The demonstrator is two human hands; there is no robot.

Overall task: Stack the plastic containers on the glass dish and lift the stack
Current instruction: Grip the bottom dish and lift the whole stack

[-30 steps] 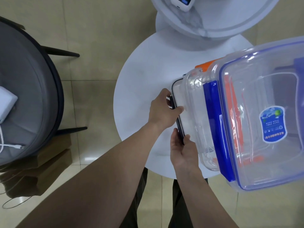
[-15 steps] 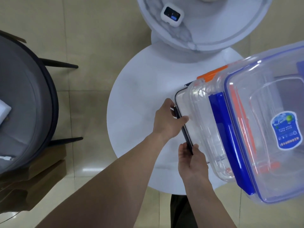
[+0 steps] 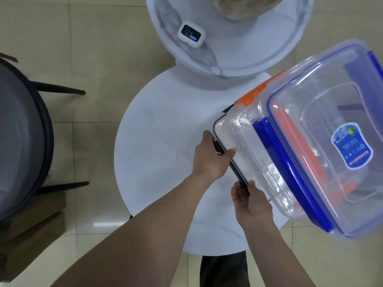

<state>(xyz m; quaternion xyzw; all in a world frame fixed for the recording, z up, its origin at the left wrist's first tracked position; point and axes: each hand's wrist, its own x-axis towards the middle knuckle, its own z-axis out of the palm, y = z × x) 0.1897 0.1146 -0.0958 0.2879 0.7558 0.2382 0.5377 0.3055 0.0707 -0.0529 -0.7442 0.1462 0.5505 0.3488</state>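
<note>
Both the left hand [image 3: 209,157] and right hand [image 3: 249,198] clench the near rim of the glass dish [image 3: 222,129] (heavy, slick, breakable), the light plastic containers [image 3: 310,154] stacked just beyond the fingers, liable to slide.

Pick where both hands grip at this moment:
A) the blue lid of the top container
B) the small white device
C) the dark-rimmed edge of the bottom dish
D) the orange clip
C: the left hand and right hand both clasp the dark rim of the glass dish under the stack.
</note>
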